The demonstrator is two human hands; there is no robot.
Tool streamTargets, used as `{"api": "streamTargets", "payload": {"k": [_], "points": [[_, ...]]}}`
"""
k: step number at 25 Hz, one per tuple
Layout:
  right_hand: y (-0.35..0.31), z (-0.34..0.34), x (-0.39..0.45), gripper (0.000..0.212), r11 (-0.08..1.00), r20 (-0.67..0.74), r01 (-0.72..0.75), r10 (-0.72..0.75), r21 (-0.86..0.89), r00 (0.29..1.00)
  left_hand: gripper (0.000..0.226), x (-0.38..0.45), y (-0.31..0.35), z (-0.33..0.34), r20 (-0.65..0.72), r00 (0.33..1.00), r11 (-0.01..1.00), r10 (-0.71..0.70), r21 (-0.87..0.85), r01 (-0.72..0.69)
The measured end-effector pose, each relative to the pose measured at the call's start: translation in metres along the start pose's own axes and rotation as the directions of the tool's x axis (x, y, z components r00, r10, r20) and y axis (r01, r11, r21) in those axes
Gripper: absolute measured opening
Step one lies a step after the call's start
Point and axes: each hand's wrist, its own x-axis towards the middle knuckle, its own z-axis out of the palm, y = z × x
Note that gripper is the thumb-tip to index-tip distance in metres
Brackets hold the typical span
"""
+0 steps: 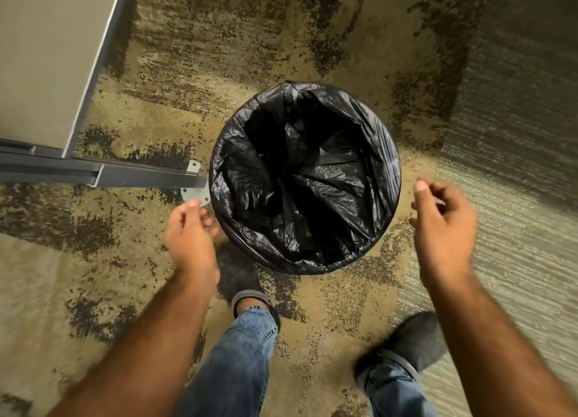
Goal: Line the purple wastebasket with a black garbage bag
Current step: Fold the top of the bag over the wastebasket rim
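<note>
A round wastebasket stands on the carpet, seen from above. A black garbage bag (305,178) fills its inside and is folded over the whole rim, so none of the purple shows. My left hand (190,235) hovers just left of the rim, fingers loosely curled, holding nothing. My right hand (441,222) hovers a short way right of the rim, fingers bent and apart, also empty. Neither hand touches the bag.
A grey partition panel (47,59) with a dark metal foot rail (140,178) and a floor plate (195,194) lies at the left, ending at the basket's side. My feet in grey slippers (237,275) stand just below the basket on mottled carpet.
</note>
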Motion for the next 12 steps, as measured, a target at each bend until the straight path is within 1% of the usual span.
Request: {"api": "streamTargets", "payload": {"k": [1, 3, 4, 5, 6, 8, 10, 12], "points": [[0.001, -0.001, -0.014, 0.031, 1.0, 0.033, 0.016, -0.015, -0.022, 0.999, 0.021, -0.014, 0.006, -0.006, 0.061, 0.997, 0.999, 0.038, 0.014, -0.039], [0.006, 0.002, -0.032, 0.041, 0.998, 0.111, -0.027, 0.033, -0.057, 0.993, 0.023, -0.038, 0.011, -0.009, 0.192, 0.978, 0.979, 0.076, 0.171, -0.11], [0.008, 0.005, -0.035, 0.044, 0.995, 0.142, -0.064, 0.075, -0.078, 0.987, 0.031, -0.045, 0.01, -0.008, 0.218, 0.972, 0.96, 0.088, 0.243, -0.141], [0.01, 0.008, -0.037, 0.047, 0.991, 0.169, -0.111, 0.123, -0.08, 0.978, 0.041, -0.05, 0.01, -0.005, 0.201, 0.977, 0.949, 0.075, 0.285, -0.132], [0.011, 0.011, -0.037, 0.049, 0.984, 0.196, -0.168, 0.176, -0.059, 0.965, 0.045, -0.053, 0.008, -0.003, 0.173, 0.983, 0.951, 0.059, 0.29, -0.108], [0.013, 0.017, -0.038, 0.05, 0.963, 0.231, -0.27, 0.261, 0.007, 0.937, 0.04, -0.056, 0.006, 0.003, 0.132, 0.99, 0.961, 0.04, 0.266, -0.075], [0.015, 0.019, -0.036, 0.047, 0.958, 0.2, -0.287, 0.283, -0.01, 0.938, 0.041, -0.058, 0.009, 0.01, 0.114, 0.993, 0.961, 0.022, 0.271, -0.053], [0.015, 0.016, -0.033, 0.044, 0.96, 0.153, -0.28, 0.278, -0.014, 0.948, 0.049, -0.061, 0.014, 0.017, 0.135, 0.99, 0.961, 0.036, 0.265, -0.071]]}}
